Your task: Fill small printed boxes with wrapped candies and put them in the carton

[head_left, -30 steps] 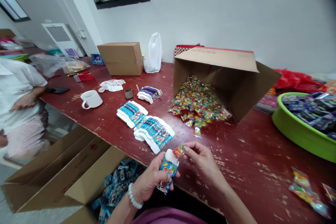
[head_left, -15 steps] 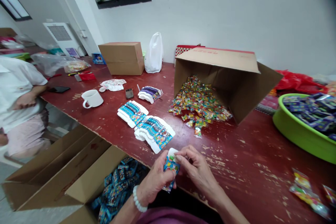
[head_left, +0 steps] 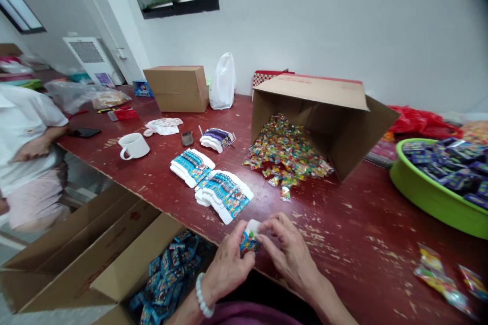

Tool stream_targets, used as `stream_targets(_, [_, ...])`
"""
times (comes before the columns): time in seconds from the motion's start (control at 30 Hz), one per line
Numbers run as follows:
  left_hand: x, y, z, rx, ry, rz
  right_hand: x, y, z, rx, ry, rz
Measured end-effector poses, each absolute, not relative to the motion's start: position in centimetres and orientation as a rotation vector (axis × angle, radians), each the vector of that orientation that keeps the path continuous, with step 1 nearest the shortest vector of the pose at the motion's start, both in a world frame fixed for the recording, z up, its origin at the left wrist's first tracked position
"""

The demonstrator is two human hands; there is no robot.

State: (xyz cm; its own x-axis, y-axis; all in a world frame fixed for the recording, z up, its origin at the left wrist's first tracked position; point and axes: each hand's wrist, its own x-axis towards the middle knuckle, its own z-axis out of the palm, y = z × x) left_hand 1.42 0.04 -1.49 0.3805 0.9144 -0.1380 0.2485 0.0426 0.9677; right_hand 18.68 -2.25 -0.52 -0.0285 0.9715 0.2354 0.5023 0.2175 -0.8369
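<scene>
A small blue printed candy box (head_left: pixel 247 245) with a white end flap is wrapped in my left hand (head_left: pixel 231 259), over the table's front edge. Something green shows near its white end; I cannot tell if it is print or a sweet. My right hand (head_left: pixel 288 250) has thumb and forefinger closed at the right edge of that end, the other fingers curled. Just beyond lie two fanned stacks of flat blue cartons (head_left: pixel 225 194) (head_left: pixel 192 166). Small wrapped candies (head_left: pixel 287 155) spill from a cardboard box (head_left: pixel 310 89) on its side.
Below the table at left, an open carton (head_left: pixel 125 259) holds many filled blue boxes (head_left: pixel 168 277). At right stand a green basin (head_left: pixel 430 205) of purple packets and several loose candy packs (head_left: pixel 442 284). A white mug (head_left: pixel 134 146) and a seated person (head_left: pixel 30 147) are to the left.
The blue box has tilted and sits deeper in my left hand, with less of its printed front showing. My right fingers stay at its white end. The view has shifted slightly.
</scene>
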Motion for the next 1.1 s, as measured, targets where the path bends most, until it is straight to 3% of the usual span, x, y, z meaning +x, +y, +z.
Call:
stream_targets(0.1, [1.2,-0.3,-1.8,1.410,1.216,0.721,18.9,-1.9,-0.2,-1.426,-1.692,0.810])
stream_targets(0.27, [1.5,0.1,-1.3,0.798,0.972,0.619,18.7,-1.2,0.2,-1.219,-1.608,1.114])
stream_targets(0.47, [2.0,1.5,-1.1,0.411,0.947,0.772,17.0,-1.2,-1.8,-1.344,-1.297,0.903])
stream_targets(0.7, [2.2,0.9,-1.9,0.499,1.011,0.985,16.3,-1.1,-2.3,-1.190,-1.430,0.904])
stream_targets(0.93, [2.4,1.0,-1.4,0.714,0.922,0.847,16.7,0.0,-2.8,-1.150,-0.962,1.352])
stream_targets(1.1, [2.2,1.4,-1.3,0.608,0.903,0.728,17.6,-0.2,-1.7,-1.238,-1.275,1.240])
